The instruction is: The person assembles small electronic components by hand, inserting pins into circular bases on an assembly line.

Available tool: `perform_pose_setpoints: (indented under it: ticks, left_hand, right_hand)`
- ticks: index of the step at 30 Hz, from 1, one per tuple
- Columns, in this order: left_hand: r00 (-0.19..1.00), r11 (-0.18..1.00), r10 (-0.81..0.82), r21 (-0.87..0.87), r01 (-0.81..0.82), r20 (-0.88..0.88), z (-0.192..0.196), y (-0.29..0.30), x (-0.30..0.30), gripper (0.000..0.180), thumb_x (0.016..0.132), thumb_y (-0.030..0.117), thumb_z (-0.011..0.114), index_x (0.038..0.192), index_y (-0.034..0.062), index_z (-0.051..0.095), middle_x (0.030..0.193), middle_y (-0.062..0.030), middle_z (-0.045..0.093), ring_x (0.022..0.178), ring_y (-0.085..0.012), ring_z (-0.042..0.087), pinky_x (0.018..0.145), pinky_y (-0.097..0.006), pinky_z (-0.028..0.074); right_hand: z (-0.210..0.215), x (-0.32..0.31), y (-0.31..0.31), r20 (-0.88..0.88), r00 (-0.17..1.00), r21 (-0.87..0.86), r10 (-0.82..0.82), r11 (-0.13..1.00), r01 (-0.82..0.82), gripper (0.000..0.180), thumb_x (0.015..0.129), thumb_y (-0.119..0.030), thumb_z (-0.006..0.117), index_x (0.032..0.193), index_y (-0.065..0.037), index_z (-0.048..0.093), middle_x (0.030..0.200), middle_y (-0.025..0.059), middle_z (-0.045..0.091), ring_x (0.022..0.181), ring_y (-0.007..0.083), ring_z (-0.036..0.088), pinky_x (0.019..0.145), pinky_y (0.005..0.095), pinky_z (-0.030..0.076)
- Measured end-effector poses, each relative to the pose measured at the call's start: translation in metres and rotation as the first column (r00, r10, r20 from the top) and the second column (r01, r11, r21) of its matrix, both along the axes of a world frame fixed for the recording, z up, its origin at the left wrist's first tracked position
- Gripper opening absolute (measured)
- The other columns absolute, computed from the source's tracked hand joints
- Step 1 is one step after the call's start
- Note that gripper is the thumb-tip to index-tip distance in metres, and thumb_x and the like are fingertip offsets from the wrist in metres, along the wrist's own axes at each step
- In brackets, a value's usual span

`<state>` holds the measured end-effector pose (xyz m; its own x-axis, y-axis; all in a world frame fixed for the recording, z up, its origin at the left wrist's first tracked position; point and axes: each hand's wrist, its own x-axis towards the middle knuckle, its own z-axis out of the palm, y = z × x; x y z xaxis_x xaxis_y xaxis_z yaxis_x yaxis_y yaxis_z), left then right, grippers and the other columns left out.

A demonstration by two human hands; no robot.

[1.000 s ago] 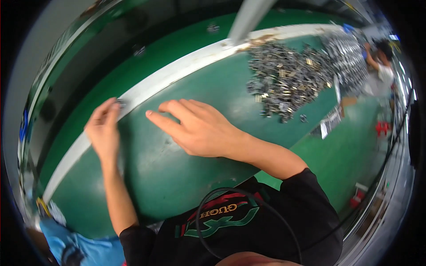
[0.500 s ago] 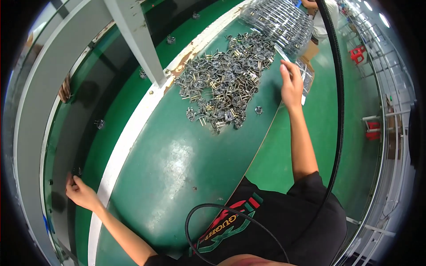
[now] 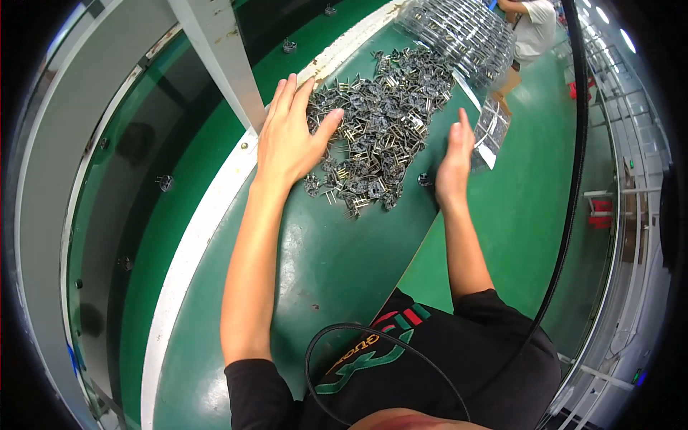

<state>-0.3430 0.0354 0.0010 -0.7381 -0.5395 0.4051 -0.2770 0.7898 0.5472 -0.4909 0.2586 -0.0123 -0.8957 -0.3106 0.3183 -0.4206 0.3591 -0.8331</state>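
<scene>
A big pile of small black parts with metal pins [image 3: 380, 136] is heaped on the green worktable [image 3: 287, 315]. At its left side lies my left hand [image 3: 288, 140], open, with fingers stretched along the white table edge and thumb over the rim of the pile. My right hand [image 3: 454, 165] is held edge-on at the table's right border, fingers straight and together, with nothing visible in it. One loose pinned part [image 3: 424, 180] sits right beside its wrist, apart from the pile.
Beyond the pile lie stacked clear plastic trays [image 3: 459, 36]. A cardboard box [image 3: 494, 125] stands right of the table. Left runs a green conveyor belt [image 3: 154, 236] carrying scattered parts, past a grey post [image 3: 218, 57]. A black cable [image 3: 570, 179] hangs at right; a co-worker [image 3: 534, 29] is far off.
My left hand has left the conveyor and come up to the pile's left side, its fingers now spread. The right hand has shifted slightly down and left. Parts on the belt have moved.
</scene>
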Motion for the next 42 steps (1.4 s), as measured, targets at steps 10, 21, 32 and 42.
perform_pose_setpoints:
  ticks: [10, 21, 32, 42]
  left_hand:
    - [0.977, 0.909, -0.211, 0.365, 0.200, -0.011, -0.005, 0.005, -0.012, 0.070, 0.089, 0.062, 0.058, 0.137, 0.0116, 0.058, 0.151, -0.0139, 0.045, 0.139, -0.0316, 0.043, 0.113, -0.042, 0.034]
    - [0.982, 0.894, -0.189, 0.410, 0.183, -0.025, 0.009, 0.033, 0.101, 0.055, 0.088, 0.044, 0.069, 0.132, 0.0106, 0.061, 0.145, -0.0109, 0.052, 0.133, -0.0303, 0.050, 0.107, -0.039, 0.041]
    - [1.000, 0.892, -0.020, 0.451, 0.008, 0.021, 0.027, 0.061, 0.251, 0.062, 0.085, 0.027, 0.067, 0.141, 0.0063, 0.052, 0.151, -0.0183, 0.044, 0.143, -0.0352, 0.037, 0.117, -0.044, 0.028]
    - [0.986, 0.984, -0.163, 0.076, 0.161, 0.030, 0.099, 0.043, 0.152, 0.051, 0.080, 0.026, 0.077, 0.126, 0.0068, 0.064, 0.134, -0.0168, 0.059, 0.131, -0.0351, 0.051, 0.109, -0.044, 0.040]
  right_hand:
    - [0.009, 0.042, -0.036, -0.047, 0.965, 0.051, 0.258, 0.965, -0.256, 0.049, 0.101, -0.037, 0.049, 0.143, -0.013, 0.052, 0.156, 0.0291, 0.021, 0.145, 0.0410, 0.026, 0.117, 0.0440, 0.024]
    - [0.015, 0.162, -0.034, -0.060, 0.939, 0.012, 0.338, 0.941, -0.338, 0.042, 0.098, -0.023, 0.054, 0.137, -0.006, 0.055, 0.147, 0.0276, 0.031, 0.134, 0.0422, 0.036, 0.113, 0.0457, 0.030]
    - [0.031, 0.253, -0.022, -0.005, 0.703, 0.195, 0.711, 0.690, -0.697, 0.067, 0.093, -0.044, 0.055, 0.148, -0.008, 0.043, 0.155, 0.0317, 0.019, 0.142, 0.0548, 0.016, 0.115, 0.0614, 0.013]
    - [0.045, 0.017, -0.007, -0.354, 0.935, 0.030, 0.021, 0.999, -0.011, 0.055, 0.098, -0.029, 0.050, 0.147, -0.006, 0.042, 0.144, 0.0214, 0.037, 0.137, 0.0341, 0.033, 0.116, 0.0432, 0.022]
